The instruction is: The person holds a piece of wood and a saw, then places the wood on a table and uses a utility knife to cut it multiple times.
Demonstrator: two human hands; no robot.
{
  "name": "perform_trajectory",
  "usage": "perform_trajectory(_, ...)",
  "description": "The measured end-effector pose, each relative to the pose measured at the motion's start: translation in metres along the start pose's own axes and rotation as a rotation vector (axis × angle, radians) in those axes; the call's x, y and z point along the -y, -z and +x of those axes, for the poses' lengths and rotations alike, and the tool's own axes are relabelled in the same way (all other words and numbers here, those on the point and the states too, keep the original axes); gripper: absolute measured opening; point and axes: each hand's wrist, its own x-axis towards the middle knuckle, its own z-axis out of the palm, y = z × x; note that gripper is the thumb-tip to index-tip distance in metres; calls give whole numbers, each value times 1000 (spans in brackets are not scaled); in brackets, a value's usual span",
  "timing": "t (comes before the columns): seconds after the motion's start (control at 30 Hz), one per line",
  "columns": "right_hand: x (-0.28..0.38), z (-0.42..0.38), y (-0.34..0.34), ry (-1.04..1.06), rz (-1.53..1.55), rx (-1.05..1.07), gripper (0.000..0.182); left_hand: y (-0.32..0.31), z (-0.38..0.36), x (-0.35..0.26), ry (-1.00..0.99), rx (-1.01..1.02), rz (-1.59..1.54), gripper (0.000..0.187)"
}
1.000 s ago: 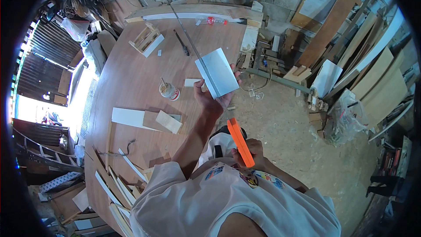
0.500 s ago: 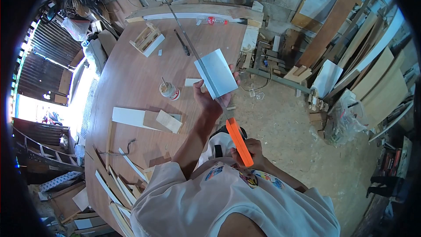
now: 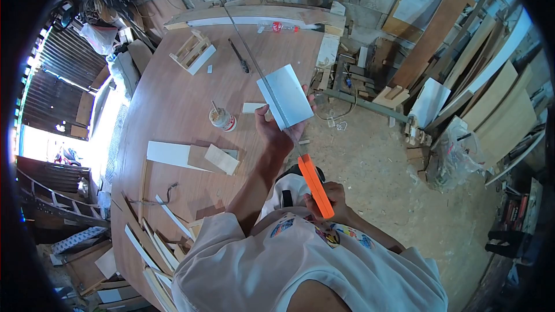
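My left hand grips a white rectangular board from below. The thumb is at its lower left edge and fingertips show past the right edge. In my right hand, close to my body, is the orange handle of a handsaw. Its long thin blade points away from me and crosses the board near the left edge. The blade's teeth and any cut under it are too fine to make out. A small white piece lies on the table just left of the board.
On the wooden table are an open jar with a stick in it, a small slatted wooden frame, a dark slender tool, board offcuts and several strips. Planks lean at right.
The saw's far tip has shifted very slightly to the right. Both hands and the board stay almost where they were.
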Motion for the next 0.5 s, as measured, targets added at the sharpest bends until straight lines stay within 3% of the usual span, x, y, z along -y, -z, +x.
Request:
perform_trajectory(0.27,5,7,-6,58,8,-52,16,4,1,1,-9,129,-31,78)
perform_trajectory(0.5,6,4,-6,36,38,-22,14,-2,-4,1,-27,92,34,78)
